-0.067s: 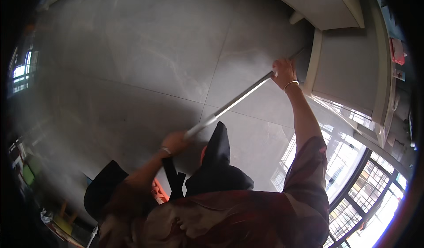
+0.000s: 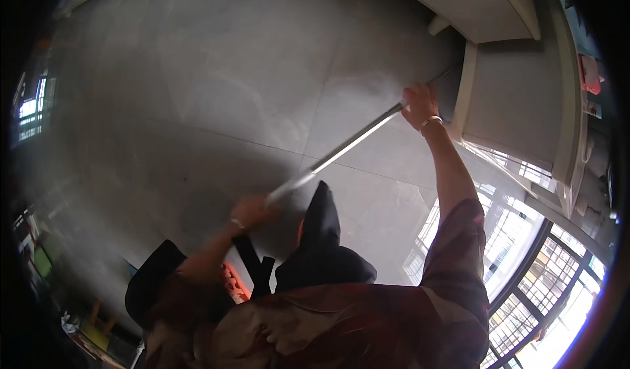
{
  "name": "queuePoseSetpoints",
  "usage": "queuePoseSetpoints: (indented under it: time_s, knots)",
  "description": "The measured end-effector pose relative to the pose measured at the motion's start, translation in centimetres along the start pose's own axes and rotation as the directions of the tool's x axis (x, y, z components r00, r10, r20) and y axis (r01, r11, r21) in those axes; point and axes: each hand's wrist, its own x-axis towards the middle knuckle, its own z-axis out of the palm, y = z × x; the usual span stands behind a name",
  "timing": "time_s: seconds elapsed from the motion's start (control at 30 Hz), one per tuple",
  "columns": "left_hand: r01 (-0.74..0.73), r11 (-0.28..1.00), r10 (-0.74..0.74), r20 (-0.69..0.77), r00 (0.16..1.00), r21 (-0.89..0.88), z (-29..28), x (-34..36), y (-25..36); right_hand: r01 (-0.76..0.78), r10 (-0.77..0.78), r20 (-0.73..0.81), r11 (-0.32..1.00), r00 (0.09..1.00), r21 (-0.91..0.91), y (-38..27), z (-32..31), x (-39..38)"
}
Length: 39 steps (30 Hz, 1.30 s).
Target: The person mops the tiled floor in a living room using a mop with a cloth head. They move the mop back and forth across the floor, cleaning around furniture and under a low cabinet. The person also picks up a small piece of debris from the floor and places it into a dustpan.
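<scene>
A silvery metal pole slants across the middle, its upper right end higher than its lower left. Its lower left part looks paler and meets the shiny part at a joint. My right hand is closed round the upper end, next to the cabinet's edge, with a bracelet at the wrist. Around the lower end, my left hand is closed too, blurred by motion, and also wears a bracelet. Both arms reach forward over my bent dark-trousered leg. What lies beyond either hand along the pole is hard to make out.
Grey floor tiles spread beneath the pole. A pale cabinet with rounded edges stands close to my right hand. An orange-red object with holes sits below my left forearm. Barred windows are at the lower right.
My left hand has shifted slightly left and down, and the pole has slid the same way with it. The right hand has moved slightly left and up.
</scene>
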Motion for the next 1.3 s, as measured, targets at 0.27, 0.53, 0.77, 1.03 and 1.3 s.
queuePoseSetpoints:
  time_s: [0.27,0.53,0.77,1.03,1.3]
  knots:
    - [0.058,0.976,0.031,-0.397,0.917,0.210,-15.5,-11.6,-11.5,0.147,-0.118,-0.154,0.970,0.981,0.192,-13.1,-7.6,4.9]
    - [0.336,0.887,-0.143,-0.505,0.851,0.316,-21.2,-21.3,-12.8,0.349,-0.123,-0.466,0.829,0.876,0.437,-21.5,-12.6,3.7]
    - [0.124,0.961,0.013,-0.485,0.875,0.249,-18.0,-11.5,-8.4,0.208,-0.017,-0.519,0.926,0.855,0.314,-13.2,-8.7,6.5]
    - [0.153,0.854,0.132,-0.490,0.862,0.498,-21.3,-10.4,-15.0,0.128,0.092,-0.523,0.920,0.847,0.370,-12.8,-7.7,7.9]
    - [0.416,0.675,0.208,-0.698,0.685,0.610,-41.9,-22.7,-20.7,0.216,0.354,-0.763,0.818,0.541,0.533,-21.6,-16.2,12.0]
